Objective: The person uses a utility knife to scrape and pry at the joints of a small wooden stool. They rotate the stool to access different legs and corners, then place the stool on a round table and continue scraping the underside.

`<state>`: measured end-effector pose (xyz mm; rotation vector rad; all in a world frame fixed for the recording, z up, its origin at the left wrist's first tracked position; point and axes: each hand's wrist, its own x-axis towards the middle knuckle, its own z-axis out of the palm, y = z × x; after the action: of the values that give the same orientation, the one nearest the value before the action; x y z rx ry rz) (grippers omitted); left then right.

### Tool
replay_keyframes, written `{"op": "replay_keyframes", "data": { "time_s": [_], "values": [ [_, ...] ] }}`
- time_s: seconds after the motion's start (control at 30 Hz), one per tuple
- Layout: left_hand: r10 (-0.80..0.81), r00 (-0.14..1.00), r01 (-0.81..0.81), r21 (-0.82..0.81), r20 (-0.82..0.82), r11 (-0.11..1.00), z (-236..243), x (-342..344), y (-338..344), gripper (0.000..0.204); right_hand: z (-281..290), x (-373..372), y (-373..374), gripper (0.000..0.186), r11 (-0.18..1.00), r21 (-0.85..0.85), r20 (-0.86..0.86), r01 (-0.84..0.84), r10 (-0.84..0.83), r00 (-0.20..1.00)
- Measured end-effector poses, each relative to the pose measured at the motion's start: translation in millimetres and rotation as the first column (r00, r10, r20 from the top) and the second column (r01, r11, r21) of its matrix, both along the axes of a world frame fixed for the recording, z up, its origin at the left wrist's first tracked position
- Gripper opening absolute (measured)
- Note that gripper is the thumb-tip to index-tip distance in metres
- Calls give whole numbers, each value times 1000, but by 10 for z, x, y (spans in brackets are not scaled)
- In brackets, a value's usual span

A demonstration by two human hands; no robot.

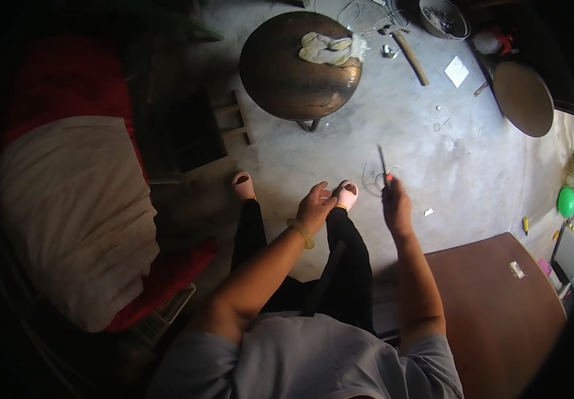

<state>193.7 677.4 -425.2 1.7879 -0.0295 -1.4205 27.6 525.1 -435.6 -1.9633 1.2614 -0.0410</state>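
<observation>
My right hand (396,206) is closed around a screwdriver (382,159), whose thin dark shaft points away from me and shows a red part by my fingers. Loops of thin pale wire (366,179) show beside that hand; whether they touch it I cannot tell. My left hand (317,205) hangs in the air in front of my right shoe, a yellowish bangle on its wrist. Its fingers are loosely bent and apart, and I see nothing in them.
A round dark table (287,73) with pale gloves (327,48) stands ahead. Beyond it to the right lie a hammer (410,56) and a metal basin (456,26). A brown tabletop (493,299) is at my right, a cloth-covered heap (81,213) at my left.
</observation>
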Motion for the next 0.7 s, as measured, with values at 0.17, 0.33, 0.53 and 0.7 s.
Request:
{"op": "replay_keyframes", "data": {
  "time_s": [0.17,0.33,0.53,0.7],
  "values": [
    [-165,935,198,-75,314,977,-610,686,508,32,-481,717,99,35,846,-517,-192,-131,34,981],
    [-239,827,277,0,509,961,-826,1859,1178,24,-871,1498,1138,32,958,-106,-326,266,-286,901],
    [-479,481,495,223,734,840,-1018,3202,1632,28,-1420,2265,2815,21,651,638,-104,410,-455,884],
    [-632,136,609,438,763,661,-1232,3727,1614,46,-1188,3020,3114,24,902,416,-94,113,-81,992]
  ]
}}
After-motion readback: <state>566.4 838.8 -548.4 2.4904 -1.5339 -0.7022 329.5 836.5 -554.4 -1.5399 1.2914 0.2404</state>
